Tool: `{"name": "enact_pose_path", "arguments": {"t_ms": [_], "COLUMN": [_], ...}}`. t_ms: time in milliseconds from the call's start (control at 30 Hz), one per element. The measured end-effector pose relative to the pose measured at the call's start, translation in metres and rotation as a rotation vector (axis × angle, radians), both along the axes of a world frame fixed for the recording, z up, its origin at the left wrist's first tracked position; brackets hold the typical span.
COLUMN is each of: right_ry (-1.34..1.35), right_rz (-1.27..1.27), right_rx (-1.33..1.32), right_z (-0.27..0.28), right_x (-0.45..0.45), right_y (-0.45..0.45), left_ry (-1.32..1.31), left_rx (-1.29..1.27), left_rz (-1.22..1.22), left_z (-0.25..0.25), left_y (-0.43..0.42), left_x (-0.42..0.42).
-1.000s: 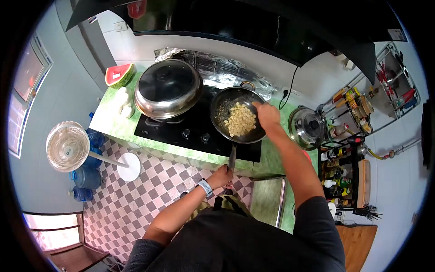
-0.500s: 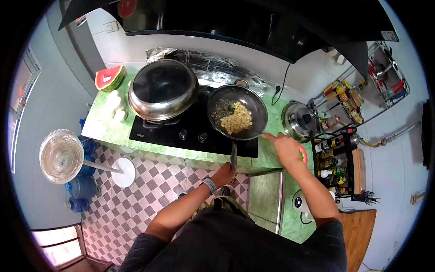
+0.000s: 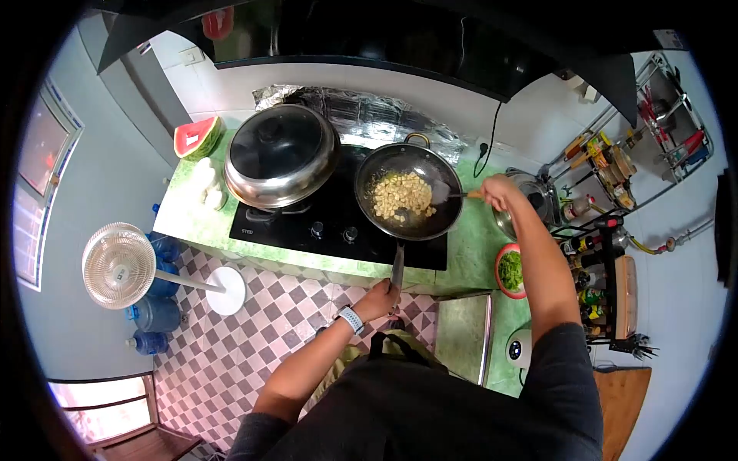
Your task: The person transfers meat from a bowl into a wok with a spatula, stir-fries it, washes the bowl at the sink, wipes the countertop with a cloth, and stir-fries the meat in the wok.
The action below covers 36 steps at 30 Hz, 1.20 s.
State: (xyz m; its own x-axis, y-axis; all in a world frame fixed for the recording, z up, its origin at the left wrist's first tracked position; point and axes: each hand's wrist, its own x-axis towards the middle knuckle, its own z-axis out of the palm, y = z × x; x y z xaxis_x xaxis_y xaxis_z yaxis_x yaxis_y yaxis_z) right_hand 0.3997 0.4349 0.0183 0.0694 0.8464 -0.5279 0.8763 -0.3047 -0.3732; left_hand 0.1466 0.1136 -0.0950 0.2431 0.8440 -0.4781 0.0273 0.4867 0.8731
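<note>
My left hand (image 3: 378, 300) is closed around the long handle (image 3: 397, 269) of a dark wok (image 3: 421, 160) on the black stove. In my right hand (image 3: 500, 192) is a spatula (image 3: 440, 192) with a wooden grip. Its blade reaches inside the right wall of the wok. Pale yellowish diced pieces (image 3: 403, 192) lie heaped in the wok, with some darker bits among them. To the left, a large steel pot (image 3: 300, 192) stands on the stove under a dark domed lid (image 3: 269, 146).
A red-rimmed bowl (image 3: 499, 265) of chopped greens (image 3: 511, 270) stands right of the stove, below a steel lid (image 3: 538, 188). A bottle rack (image 3: 588, 288) is beyond. Watermelon (image 3: 198, 138) sits far left, a fan (image 3: 119, 265) on the floor. A range hood (image 3: 369, 38) hangs above.
My right hand has moved up and right with the spatula, from the wok's lower right edge. The diced pieces are more spread and mixed. My left hand stays on the handle.
</note>
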Motion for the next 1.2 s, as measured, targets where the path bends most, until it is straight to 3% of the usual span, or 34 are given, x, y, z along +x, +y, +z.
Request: {"name": "enact_pose_path", "arguments": {"t_ms": [67, 100, 133, 200, 233, 267, 367, 400, 500, 700, 833, 900, 1000, 1133, 1200], "right_ry": [0.398, 0.412, 0.417, 0.300, 0.304, 0.245, -0.129, -0.347, -0.345, -0.490, -0.377, -0.452, -0.467, -0.579, -0.502], "right_rz": [-0.302, -0.342, -0.335, 0.036, 0.040, 0.355, 0.731, 0.780, 0.866, 0.859, 0.950, 0.809, 0.680, 0.801, 0.813], "right_rx": [-0.296, -0.248, -0.260, -0.057, -0.060, 0.442, 0.703, 0.618, 0.746, 0.711, 0.891, 0.947, 0.906, 0.910, 0.883], "right_z": [-0.021, -0.020, -0.020, -0.022, -0.030, -0.040, -0.012, -0.003, -0.014, 0.040, 0.000, -0.007, 0.012, 0.013, -0.002], "right_x": [-0.001, -0.015, -0.021, -0.031, -0.031, -0.028, -0.032, -0.033, -0.010, 0.009, -0.002, -0.020, -0.025, -0.025, -0.029], "right_y": [0.026, 0.020, 0.014, -0.001, -0.016, -0.038, -0.116, -0.134, -0.155, -0.194, -0.186, -0.175, -0.181, -0.195, -0.190], "left_ry": [0.241, 0.031, 0.039, 0.069, 0.074, 0.057, 0.057, 0.075, 0.097, 0.056, 0.002, -0.005, 0.010, 0.028, 0.025], "left_rx": [0.153, -0.048, -0.058, 0.006, 0.003, -0.007, -0.043, -0.064, -0.026, -0.064, -0.077, -0.080, -0.068, -0.003, -0.018], "left_rz": [-0.077, -0.009, 0.000, -0.016, -0.012, 0.003, 0.004, 0.001, -0.030, 0.014, 0.011, 0.012, 0.019, 0.049, 0.029], "left_z": [0.000, -0.005, -0.007, -0.011, -0.018, -0.028, -0.020, -0.015, -0.017, -0.005, -0.012, -0.010, -0.009, -0.023, -0.028], "left_y": [0.000, 0.001, 0.000, 0.000, 0.000, 0.000, 0.000, 0.001, 0.003, 0.002, 0.002, 0.001, 0.003, 0.004, 0.003], "left_x": [-0.001, 0.002, 0.003, 0.003, 0.003, 0.003, 0.005, 0.004, 0.002, 0.005, 0.005, 0.005, 0.004, 0.007, 0.007]}}
